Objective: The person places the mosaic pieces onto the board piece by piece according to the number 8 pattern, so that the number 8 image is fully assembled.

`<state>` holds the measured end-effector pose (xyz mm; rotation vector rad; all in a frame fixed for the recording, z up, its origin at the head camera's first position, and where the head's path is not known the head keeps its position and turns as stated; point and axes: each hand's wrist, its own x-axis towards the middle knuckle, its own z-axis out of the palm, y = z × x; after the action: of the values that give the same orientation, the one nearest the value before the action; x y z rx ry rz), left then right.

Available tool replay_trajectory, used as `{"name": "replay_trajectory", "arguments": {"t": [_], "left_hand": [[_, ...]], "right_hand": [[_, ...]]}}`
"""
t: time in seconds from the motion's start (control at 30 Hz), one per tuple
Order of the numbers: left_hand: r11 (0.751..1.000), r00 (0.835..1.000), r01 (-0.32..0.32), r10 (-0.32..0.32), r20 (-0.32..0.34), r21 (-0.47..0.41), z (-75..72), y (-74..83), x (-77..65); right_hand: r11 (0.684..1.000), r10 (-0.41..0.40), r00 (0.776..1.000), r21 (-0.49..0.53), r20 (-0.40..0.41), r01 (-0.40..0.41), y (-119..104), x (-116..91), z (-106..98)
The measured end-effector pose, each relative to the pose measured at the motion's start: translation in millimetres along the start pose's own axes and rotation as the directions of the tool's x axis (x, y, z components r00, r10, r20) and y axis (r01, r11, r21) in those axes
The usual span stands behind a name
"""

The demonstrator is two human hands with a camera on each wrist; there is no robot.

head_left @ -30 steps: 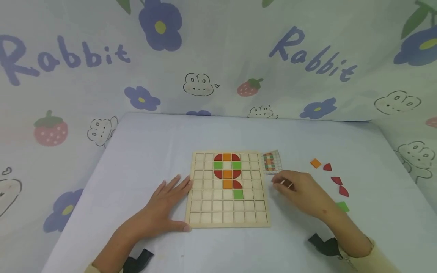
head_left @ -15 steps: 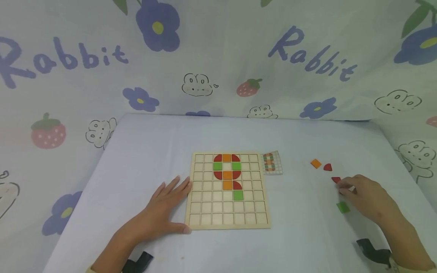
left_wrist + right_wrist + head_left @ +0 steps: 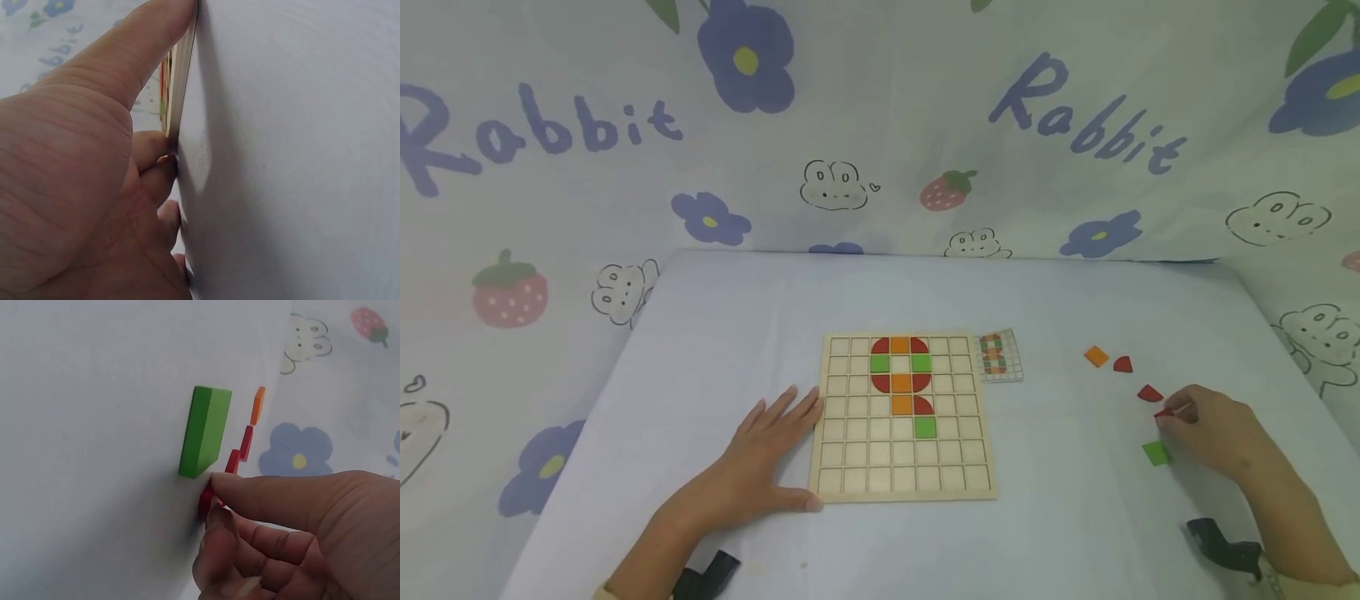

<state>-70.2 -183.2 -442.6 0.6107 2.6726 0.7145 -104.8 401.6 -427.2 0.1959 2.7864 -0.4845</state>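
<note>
Two hands at work. Right hand (image 3: 1213,429) out at the counter's (image 3: 737,333) right side, fingers (image 3: 250,494) pinching a red piece (image 3: 1164,412); green square (image 3: 1156,453) just beside it, nearer the person. Wooden grid board (image 3: 901,471) lies well apart to that hand's left. Left hand (image 3: 760,467) flat, fingers straight, resting against the board's left edge.

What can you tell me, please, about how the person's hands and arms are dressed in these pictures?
Both the left hand and the right hand are bare, with no gloves or rings visible. A black strap sits at the right wrist, and another black strap at the left. A pale cream sleeve cuff shows past the right strap.
</note>
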Motion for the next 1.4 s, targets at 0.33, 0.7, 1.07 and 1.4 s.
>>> {"name": "replay_trajectory", "arguments": {"t": [0.33,0.7,1.07,1.4], "left_hand": [[1.0,1.0,0.005,-0.005,0.004,-0.002,-0.9,-0.3,0.4],[1.0,1.0,0.003,-0.003,0.003,-0.002,-1.2,2.1,0.3],[1.0,1.0,-0.016,0.016,-0.003,0.006,-1.7,0.9,-2.1],[1.0,1.0,-0.008,0.008,-0.004,-0.006,-2.8,1.1,-1.6]], "right_hand": [[0.993,0.094,0.994,0.063,0.062,-0.098,9,-1,-3],[0.995,0.072,0.997,0.078,-0.022,-0.07,9,-10,0],[0.984,-0.069,0.996,0.162,-0.051,0.076,-38,-29,2],[0.898,-0.233,0.972,0.381,-0.019,0.223,-115,-39,34]]}}
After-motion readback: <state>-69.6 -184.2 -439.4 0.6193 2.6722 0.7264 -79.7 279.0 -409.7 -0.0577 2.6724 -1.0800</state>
